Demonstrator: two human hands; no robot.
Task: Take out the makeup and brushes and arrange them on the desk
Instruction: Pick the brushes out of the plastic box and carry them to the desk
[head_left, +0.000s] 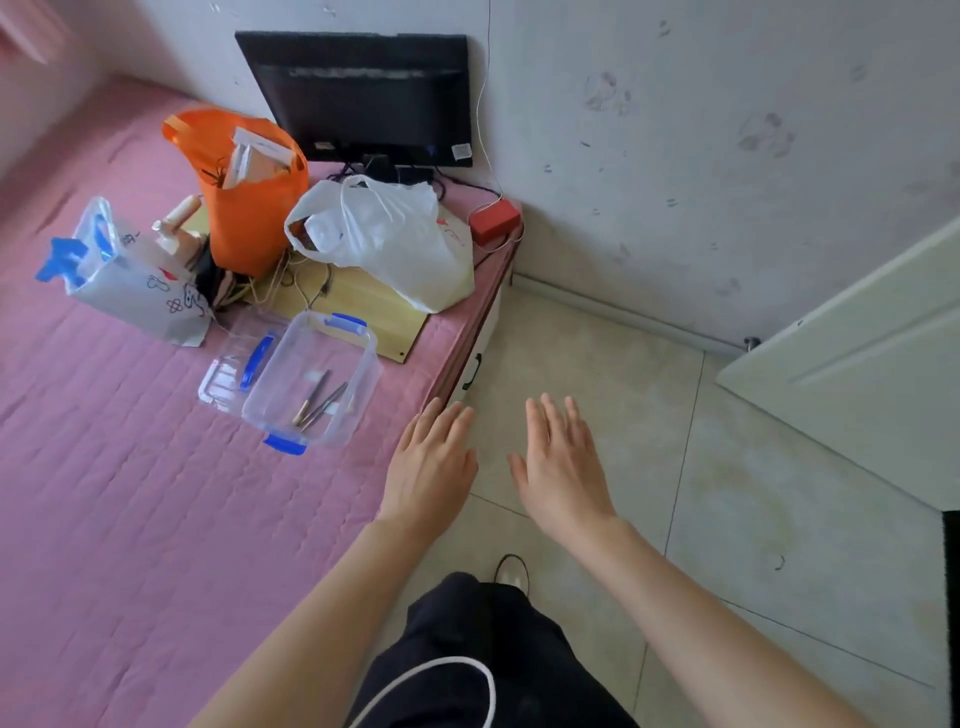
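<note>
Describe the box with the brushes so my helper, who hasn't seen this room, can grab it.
On the pink bedspread, before the black monitor and bags, sits a clear plastic box. Unlike the orange bag and white bag behind it, it is see-through, has blue clips, and holds a few thin brushes.

Pale, scuffed wall (701, 130) at the back, beige tiled floor (727, 493) below, pink quilted bed (130, 493) filling the left, white door (857, 374) standing open at right.
</note>
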